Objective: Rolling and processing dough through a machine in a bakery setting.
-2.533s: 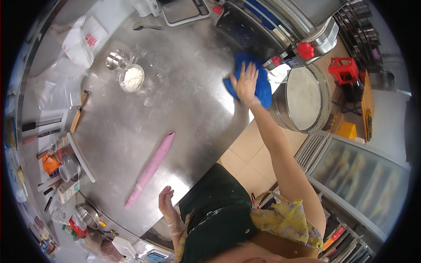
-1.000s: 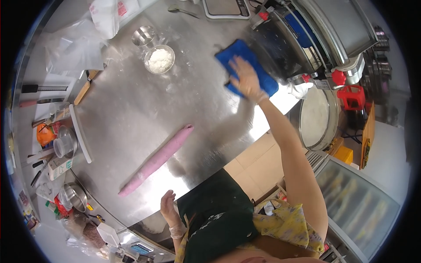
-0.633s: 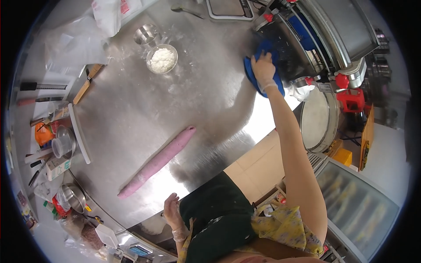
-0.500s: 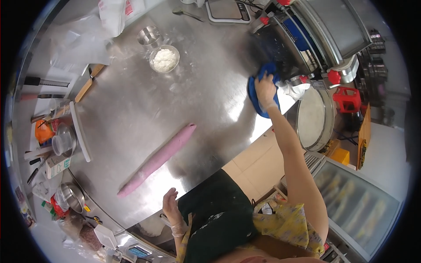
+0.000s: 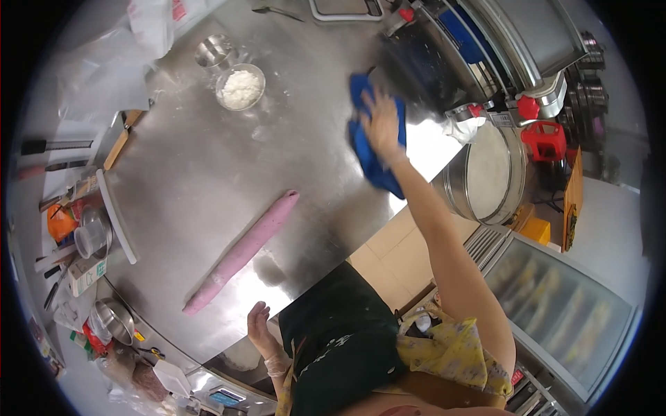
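My right hand [image 5: 381, 130] reaches far out and holds a blue cloth [image 5: 380, 177] down against the steel table, its fingers stretched over the fabric and slightly blurred. At the table's near edge my left hand [image 5: 261, 333] is raised, fingers loosely bent and apart, with nothing in it. A long pink dough roll [image 5: 243, 251] lies slantwise on the table, dusted with a little flour and nearest to the left hand. Farther back, a bowl of white flour [image 5: 243, 87] stands beside a small metal cup [image 5: 211, 51].
A machine with red knobs [image 5: 444, 62] stands at the far right, above a large round sieve [image 5: 485, 173]. Along the left lie a wooden-handled scraper [image 5: 119, 144], knives [image 5: 59, 145] and a white bar [image 5: 116, 215]. A spoon [image 5: 277, 12] and a scale [image 5: 345, 15] are at the back.
My right hand has moved left and away from me, sliding the blue cloth along the table. The left hand has shifted slightly left and down in view. The whole view has shifted a little.
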`<state>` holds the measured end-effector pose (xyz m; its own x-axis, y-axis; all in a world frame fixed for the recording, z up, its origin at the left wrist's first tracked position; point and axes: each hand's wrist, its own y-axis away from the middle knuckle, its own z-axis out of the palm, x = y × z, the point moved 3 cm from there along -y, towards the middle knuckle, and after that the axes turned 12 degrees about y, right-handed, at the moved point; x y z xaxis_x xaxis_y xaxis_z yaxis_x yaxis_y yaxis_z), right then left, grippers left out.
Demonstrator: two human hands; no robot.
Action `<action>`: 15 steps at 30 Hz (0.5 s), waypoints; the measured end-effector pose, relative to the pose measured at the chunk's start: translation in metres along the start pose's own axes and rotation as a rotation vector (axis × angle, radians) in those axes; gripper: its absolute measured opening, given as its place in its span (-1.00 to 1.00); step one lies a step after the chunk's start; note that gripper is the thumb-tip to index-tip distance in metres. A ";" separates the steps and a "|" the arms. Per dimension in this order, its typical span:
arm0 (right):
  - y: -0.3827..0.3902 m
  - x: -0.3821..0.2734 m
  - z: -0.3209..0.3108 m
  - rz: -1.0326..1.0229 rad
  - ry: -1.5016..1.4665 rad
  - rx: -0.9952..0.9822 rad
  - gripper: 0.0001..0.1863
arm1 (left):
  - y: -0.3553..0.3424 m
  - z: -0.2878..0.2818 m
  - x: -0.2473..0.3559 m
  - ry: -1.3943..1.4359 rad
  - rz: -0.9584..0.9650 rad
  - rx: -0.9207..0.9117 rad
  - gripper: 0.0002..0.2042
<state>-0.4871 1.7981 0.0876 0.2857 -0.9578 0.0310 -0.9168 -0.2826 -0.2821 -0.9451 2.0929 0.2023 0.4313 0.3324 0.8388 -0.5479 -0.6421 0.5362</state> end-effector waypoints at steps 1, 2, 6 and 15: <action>-0.030 0.022 0.016 0.082 0.057 -0.002 -0.46 | 0.000 0.009 0.004 -0.056 -0.008 -0.035 -0.74; -0.052 0.047 0.029 0.163 0.115 -0.002 -0.47 | -0.002 0.014 0.003 -0.063 -0.010 -0.041 -0.74; -0.038 0.099 0.037 0.334 0.081 0.037 -0.46 | -0.001 0.025 0.005 -0.180 0.031 -0.172 -0.76; 0.207 0.108 -0.066 0.557 -0.142 -0.097 -0.57 | -0.002 0.033 0.017 -0.113 0.107 -0.243 -0.76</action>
<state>-0.6640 1.6330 0.0959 -0.2189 -0.9488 -0.2279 -0.9590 0.2523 -0.1293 -0.9127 2.0771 0.2123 0.4311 0.1842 0.8833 -0.7443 -0.4807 0.4635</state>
